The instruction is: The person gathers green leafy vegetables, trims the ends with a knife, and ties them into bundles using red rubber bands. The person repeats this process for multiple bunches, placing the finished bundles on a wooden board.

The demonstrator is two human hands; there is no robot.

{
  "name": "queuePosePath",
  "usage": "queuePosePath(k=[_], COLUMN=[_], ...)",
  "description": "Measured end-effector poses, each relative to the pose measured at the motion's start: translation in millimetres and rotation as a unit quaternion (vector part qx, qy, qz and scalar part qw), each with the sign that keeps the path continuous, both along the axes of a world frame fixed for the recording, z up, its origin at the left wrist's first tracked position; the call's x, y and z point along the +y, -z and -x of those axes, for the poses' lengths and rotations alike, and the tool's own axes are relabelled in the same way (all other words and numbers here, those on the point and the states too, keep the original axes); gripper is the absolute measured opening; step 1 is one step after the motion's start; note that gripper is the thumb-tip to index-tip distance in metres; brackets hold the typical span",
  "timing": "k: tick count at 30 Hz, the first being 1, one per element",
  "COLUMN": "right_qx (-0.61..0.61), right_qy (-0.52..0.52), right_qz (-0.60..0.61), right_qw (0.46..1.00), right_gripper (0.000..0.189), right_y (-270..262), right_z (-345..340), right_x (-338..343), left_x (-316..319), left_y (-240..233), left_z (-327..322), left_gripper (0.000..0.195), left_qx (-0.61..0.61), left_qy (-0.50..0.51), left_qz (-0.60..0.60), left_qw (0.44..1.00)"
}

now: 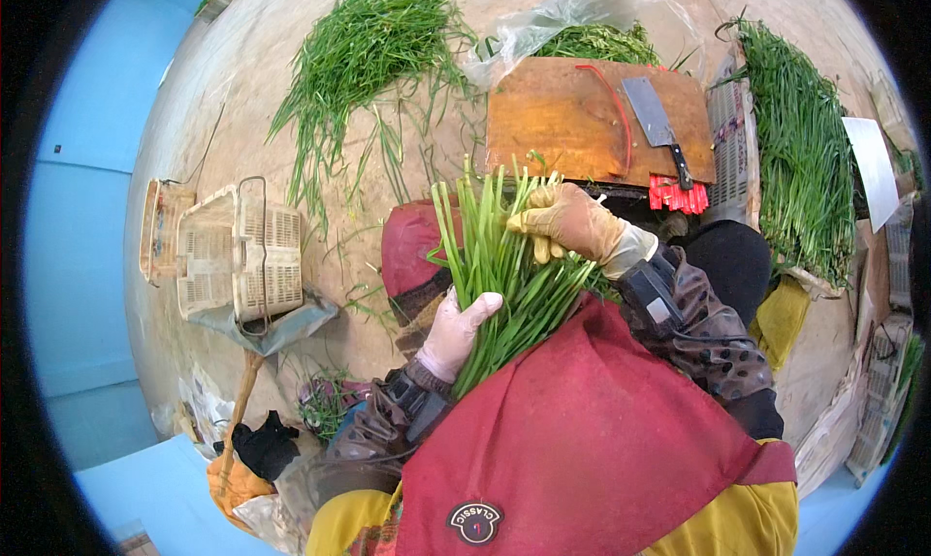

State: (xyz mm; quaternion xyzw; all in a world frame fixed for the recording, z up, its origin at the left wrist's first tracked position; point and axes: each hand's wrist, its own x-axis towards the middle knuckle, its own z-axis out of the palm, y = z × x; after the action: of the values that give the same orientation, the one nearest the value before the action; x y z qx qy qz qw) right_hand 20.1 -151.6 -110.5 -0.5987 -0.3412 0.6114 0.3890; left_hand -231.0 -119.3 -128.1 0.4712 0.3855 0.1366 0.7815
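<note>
A loose bunch of garlic chives (502,265) lies over my lap, pale cut ends pointing away from me and the green leaves running down onto a red apron (582,425). My left hand (458,330), in a whitish glove, grips the bunch low on its left side, thumb across the leaves. In a yellowish stained glove, my right hand (567,221) has its fingers curled around stalks near the pale ends. Just beyond it is a wooden cutting board (553,120). A cleaver (651,116) with a black handle rests there, beside a red strip (618,112).
Loose greens (371,40) are heaped on the floor ahead. More greens fill a crate (731,141) on the right. Red strips (678,194) are bundled under the board's edge. Plastic baskets (269,254) stand left, near a wooden handle (244,410). A clear plastic bag (582,11) lies behind the board.
</note>
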Motion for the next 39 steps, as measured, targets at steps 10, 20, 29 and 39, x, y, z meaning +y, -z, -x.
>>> queuePosePath(k=[10, 20, 29, 39], right_qx=[0.061, -0.021, 0.094, -0.29], right_qy=[0.207, 0.041, 0.398, -0.057], right_qz=[-0.145, -0.042, -0.188, -0.109], right_qw=[0.966, 0.998, 0.893, 0.949], right_gripper=[0.035, 0.023, 0.023, 0.042], right_y=[-16.5, 5.8, -37.8, -86.1], right_z=[-53.3, 0.7, -79.6, -115.6], right_x=[-27.5, -4.7, -50.5, -142.9], left_x=[2.0, -0.5, 4.1, 2.0], left_y=[3.7, 3.1, -3.8, -0.4], left_z=[1.9, 3.2, 5.3, 2.3], left_gripper=[0.03, 0.032, 0.034, 0.038], left_qx=[-0.023, -0.013, -0.027, -0.048], left_qy=[0.004, 0.007, 0.028, -0.007], left_qz=[0.011, -0.005, -0.035, 0.045], left_qw=[1.0, 1.0, 0.999, 0.998])
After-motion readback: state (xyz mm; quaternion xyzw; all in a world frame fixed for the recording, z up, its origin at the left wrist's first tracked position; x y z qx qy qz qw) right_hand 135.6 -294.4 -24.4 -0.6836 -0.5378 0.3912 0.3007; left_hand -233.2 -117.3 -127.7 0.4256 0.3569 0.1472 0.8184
